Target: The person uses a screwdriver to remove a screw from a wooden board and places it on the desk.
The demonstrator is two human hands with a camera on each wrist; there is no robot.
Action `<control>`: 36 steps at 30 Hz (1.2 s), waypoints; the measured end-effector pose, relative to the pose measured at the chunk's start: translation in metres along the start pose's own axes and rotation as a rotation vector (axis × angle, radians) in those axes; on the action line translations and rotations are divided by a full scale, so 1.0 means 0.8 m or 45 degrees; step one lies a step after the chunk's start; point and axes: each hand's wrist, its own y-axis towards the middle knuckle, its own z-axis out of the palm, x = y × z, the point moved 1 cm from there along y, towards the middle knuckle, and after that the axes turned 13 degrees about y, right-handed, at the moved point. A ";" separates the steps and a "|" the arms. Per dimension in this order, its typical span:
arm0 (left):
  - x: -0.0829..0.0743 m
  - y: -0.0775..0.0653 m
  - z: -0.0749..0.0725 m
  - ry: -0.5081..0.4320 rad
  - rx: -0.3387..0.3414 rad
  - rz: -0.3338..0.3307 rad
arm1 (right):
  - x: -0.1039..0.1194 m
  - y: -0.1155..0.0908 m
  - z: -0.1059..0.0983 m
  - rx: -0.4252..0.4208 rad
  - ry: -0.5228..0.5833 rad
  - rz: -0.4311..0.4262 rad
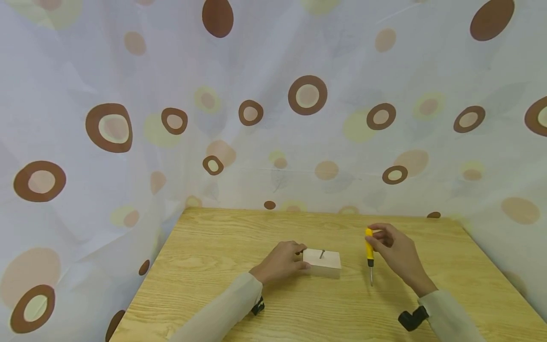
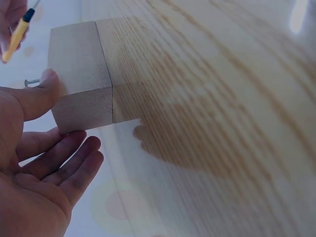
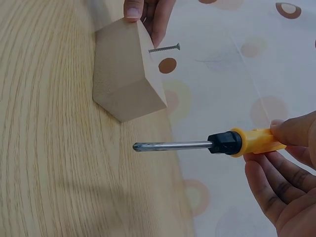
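Note:
A pale wooden block lies on the wooden table, with a screw standing out of its top face. My left hand grips the block's left end, thumb on the near side and fingers at the far side. To the right of the block, my right hand pinches the yellow handle of a screwdriver. The screwdriver hangs tip down in the head view, apart from the block and the screw. Its tip looks like a cross-head in the right wrist view.
The wood-grain table spreads around both hands. A white sheet with brown and yellow spots hangs behind it and along its sides. On each wrist sits a black camera mount.

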 end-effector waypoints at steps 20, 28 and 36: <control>0.001 0.001 0.002 -0.013 0.010 -0.007 | -0.032 -0.010 -0.014 0.011 -0.033 0.097; 0.000 -0.001 0.002 -0.008 -0.001 -0.008 | -0.044 -0.012 -0.015 0.061 -0.043 0.196; -0.001 -0.001 0.000 -0.002 -0.002 -0.006 | -0.056 -0.014 -0.013 0.068 -0.089 0.208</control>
